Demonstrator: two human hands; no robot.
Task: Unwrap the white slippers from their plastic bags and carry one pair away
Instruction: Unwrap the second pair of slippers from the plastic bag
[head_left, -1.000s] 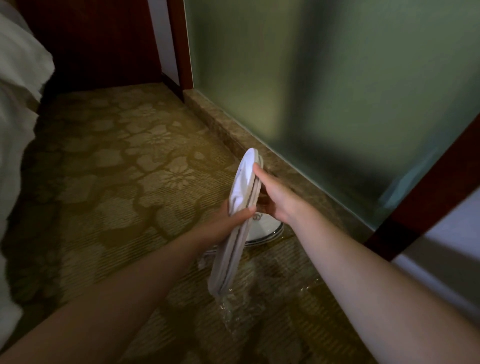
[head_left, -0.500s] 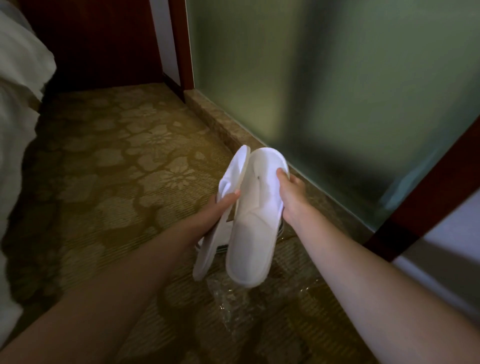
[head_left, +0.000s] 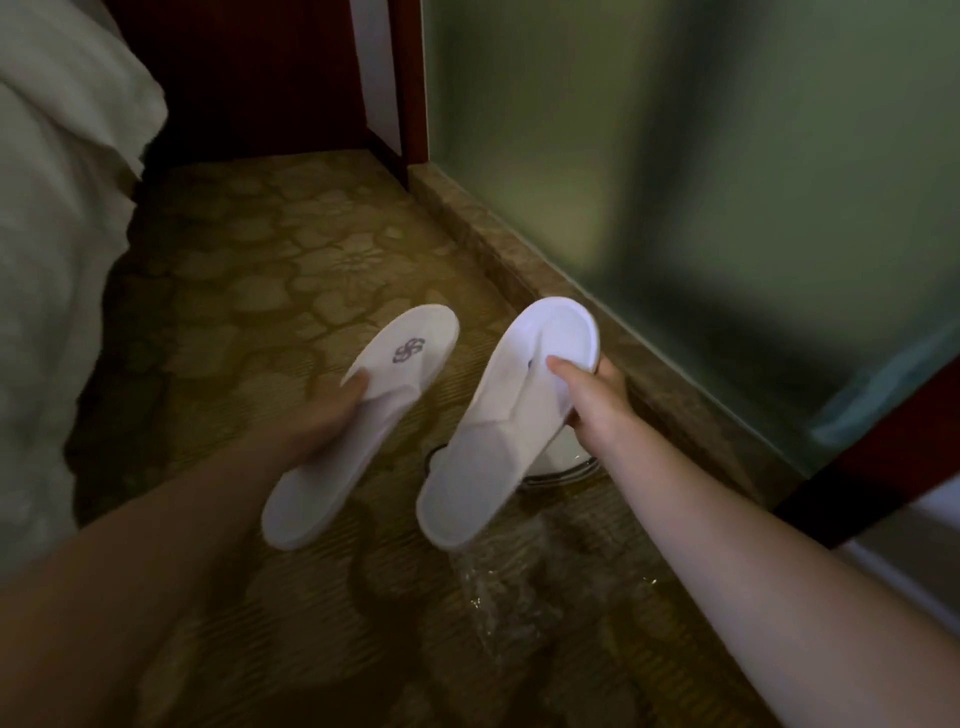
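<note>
I hold two white slippers apart above the carpet. My left hand (head_left: 332, 415) grips the left slipper (head_left: 374, 405), whose upper bears a purple logo, toe pointing away. My right hand (head_left: 592, 395) grips the right slipper (head_left: 498, 415) near its toe, thumb on top. Under the right slipper lies another white slipper pair in plastic (head_left: 561, 457), mostly hidden. An empty clear plastic bag (head_left: 509, 587) lies crumpled on the carpet below the held slippers.
Patterned green-gold carpet (head_left: 249, 291) covers the floor. A white bed cover (head_left: 57, 249) hangs at the left. A stone sill (head_left: 519, 260) and frosted glass wall (head_left: 675, 182) run along the right. Dark wood panels (head_left: 249, 78) stand at the back.
The two slippers, pressed together on edge a second ago, have been pulled apart; each hand now holds one, uppers facing up, with the left one swung to the left.
</note>
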